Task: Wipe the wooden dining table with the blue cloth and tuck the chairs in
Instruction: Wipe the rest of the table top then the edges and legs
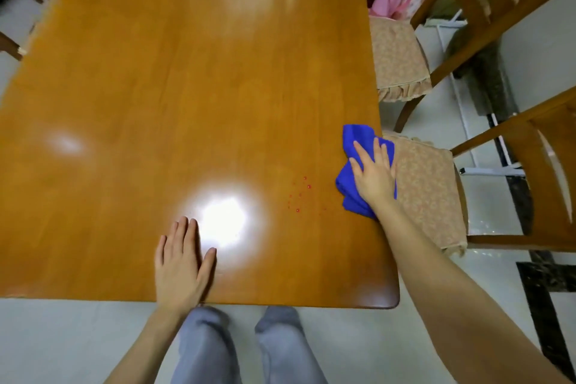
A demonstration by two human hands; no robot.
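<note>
Two seats are standing pulled out along the right side, the near chair (430, 184) and the far chair (400, 56); neither is tucked in; right hand (374, 176) is pressing flat, fingers straight, on the blue cloth (355, 138) at the table (187, 72) right edge; left hand (180, 265) is resting open-palmed near the front edge; red specks (299, 196) are sitting unwiped just beside the cloth; wiping is looking barely under way.

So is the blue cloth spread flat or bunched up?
Bunched: the blue cloth lies in thick folds under the flat right hand.
</note>
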